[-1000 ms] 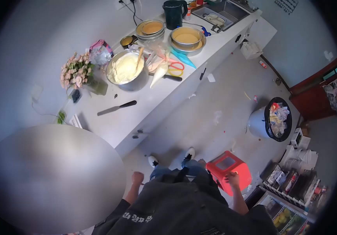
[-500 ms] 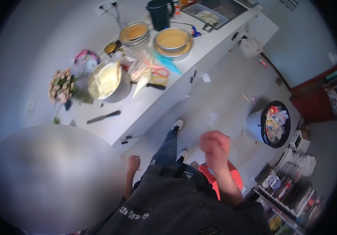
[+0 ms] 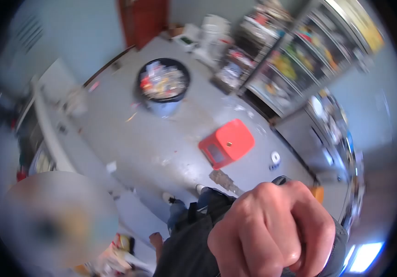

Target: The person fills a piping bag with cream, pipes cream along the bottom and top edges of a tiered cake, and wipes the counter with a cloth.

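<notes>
Red stool (image 3: 241, 137) stands untouched, far past the right hand (image 3: 272, 226), which has come up close in a fist; the left hand (image 3: 156, 239) I can't tell.

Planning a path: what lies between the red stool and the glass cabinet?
The head view shows pale scraps on the floor between the red stool and the glass cabinet.

Red stool (image 3: 242, 134), smooth plastic; beyond it, black plastic bin liner (image 3: 173, 98); right of it, smooth metal cabinet (image 3: 297, 131); nearer me than it, my matt cloth jacket (image 3: 184, 251).
</notes>
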The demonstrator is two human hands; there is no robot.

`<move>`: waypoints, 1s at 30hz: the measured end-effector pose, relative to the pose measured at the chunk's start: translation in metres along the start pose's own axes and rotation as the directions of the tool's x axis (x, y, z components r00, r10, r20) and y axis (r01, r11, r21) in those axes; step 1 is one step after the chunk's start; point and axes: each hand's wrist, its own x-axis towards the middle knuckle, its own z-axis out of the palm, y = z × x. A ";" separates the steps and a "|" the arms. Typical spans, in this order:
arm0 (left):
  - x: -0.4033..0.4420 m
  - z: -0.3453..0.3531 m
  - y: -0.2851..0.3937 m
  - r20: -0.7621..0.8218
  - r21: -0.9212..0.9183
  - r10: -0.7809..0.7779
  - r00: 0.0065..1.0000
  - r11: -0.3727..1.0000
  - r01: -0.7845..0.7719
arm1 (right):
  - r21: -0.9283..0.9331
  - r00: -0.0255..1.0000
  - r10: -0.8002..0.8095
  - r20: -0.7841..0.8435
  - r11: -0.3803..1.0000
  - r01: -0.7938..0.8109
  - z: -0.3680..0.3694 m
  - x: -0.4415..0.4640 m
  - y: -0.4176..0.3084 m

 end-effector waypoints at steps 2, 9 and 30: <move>-0.001 -0.036 0.093 -0.037 -0.195 0.004 0.999 0.981 -0.011 | -0.159 0.995 -0.063 -0.078 0.986 0.050 0.007 -0.006 -0.026; 0.015 -0.037 0.254 0.308 0.076 0.277 0.910 0.946 -0.314 | -0.647 0.925 -0.381 -0.006 0.707 0.287 0.048 -0.057 -0.139; -0.154 0.251 0.437 0.589 0.383 0.365 0.721 0.660 -0.647 | 0.186 -0.198 -0.598 -0.777 0.082 -0.979 -0.090 -0.644 -0.374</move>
